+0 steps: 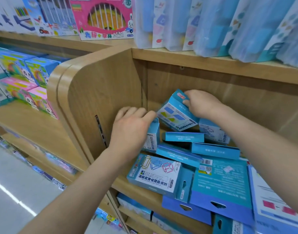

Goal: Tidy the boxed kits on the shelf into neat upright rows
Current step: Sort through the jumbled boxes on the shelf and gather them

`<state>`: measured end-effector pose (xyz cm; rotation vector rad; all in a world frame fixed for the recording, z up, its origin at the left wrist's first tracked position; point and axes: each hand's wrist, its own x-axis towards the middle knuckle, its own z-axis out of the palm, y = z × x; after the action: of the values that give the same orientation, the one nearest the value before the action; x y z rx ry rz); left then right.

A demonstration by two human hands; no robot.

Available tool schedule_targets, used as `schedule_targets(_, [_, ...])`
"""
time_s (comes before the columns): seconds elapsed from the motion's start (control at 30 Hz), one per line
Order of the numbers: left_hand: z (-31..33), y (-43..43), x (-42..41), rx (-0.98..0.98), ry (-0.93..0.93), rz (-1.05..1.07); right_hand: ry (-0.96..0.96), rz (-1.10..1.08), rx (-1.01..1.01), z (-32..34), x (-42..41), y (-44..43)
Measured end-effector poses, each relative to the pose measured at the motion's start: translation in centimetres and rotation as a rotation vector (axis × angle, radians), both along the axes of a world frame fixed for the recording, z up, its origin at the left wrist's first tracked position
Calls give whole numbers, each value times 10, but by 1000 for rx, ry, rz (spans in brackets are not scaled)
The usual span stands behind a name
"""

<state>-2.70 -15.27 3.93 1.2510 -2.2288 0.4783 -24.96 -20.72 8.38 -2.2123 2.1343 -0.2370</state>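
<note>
Several blue boxed kits lie jumbled on the wooden shelf (pixel 138 188). My right hand (pixel 201 103) grips the top of one tilted blue kit (pixel 174 114), lifted above the pile near the shelf's back left corner. My left hand (pixel 131 130) reaches in beside it, fingers curled against a small upright blue kit (pixel 152 137) next to the side panel. A kit with drawn stick frames (pixel 155 174) lies flat at the front edge, and flat kits (pixel 214 150) are heaped behind it.
The curved wooden side panel (pixel 97 102) bounds the shelf on the left. The upper shelf (pixel 212 59) holds clear blue packs and a pink boxed set (pixel 102 17). Coloured boxes (pixel 26 81) fill the neighbouring shelf at left. More kits sit on the shelf below (pixel 136 208).
</note>
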Motion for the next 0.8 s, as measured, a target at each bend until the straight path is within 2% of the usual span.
schedule_targets(0.13, [19, -16, -16, 5, -113, -45, -43, 33, -77, -3, -7, 6])
schedule_targets(0.23, [13, -36, -24, 231, -148, -37, -76, 31, -233, 1, -2, 11])
schedule_targets(0.27, [7, -40, -23, 316, -93, -51, -96, 21, -271, 4, 1, 11])
schedule_targets(0.33, [-5, -43, -22, 400, 141, -107, -159, -3, -319, 11, 5, 11])
schedule_targets(0.4, [-7, -39, -20, 372, 374, -141, -226, -33, -337, 15, 10, 7])
schedule_targets(0.47, [-4, -34, -17, 294, 466, -137, -259, -41, -317, 14, 17, 2])
schedule_targets(0.53, [-6, -32, -14, 261, 398, -150, -243, -30, -293, 9, 23, -4])
schedule_targets(0.63, [-10, -29, -12, 290, 117, -171, -132, 15, -230, -7, 26, -10])
schedule_targets(0.7, [-9, -29, -10, 375, -52, -141, -49, 63, -180, -19, 27, -14])
schedule_targets(0.8, [-5, -38, -8, 416, -241, -70, -73, 161, -110, -25, 27, -14])
